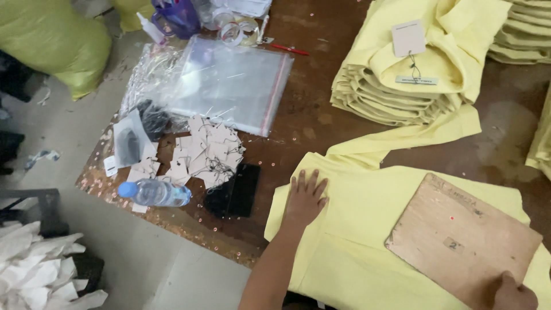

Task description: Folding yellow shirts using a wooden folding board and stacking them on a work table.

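While the left hand (306,195) lies flat and spread on the yellow shirt (350,229) and the right hand (512,293) grips the wooden board's (462,238) corner, folding looks barely begun, beside a finished pile (402,74).

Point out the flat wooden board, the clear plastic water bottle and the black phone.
Flat wooden board (459,238), head view, middle of its top face.
Clear plastic water bottle with blue cap (158,193), head view, its body.
Black phone (241,189), head view, its screen.
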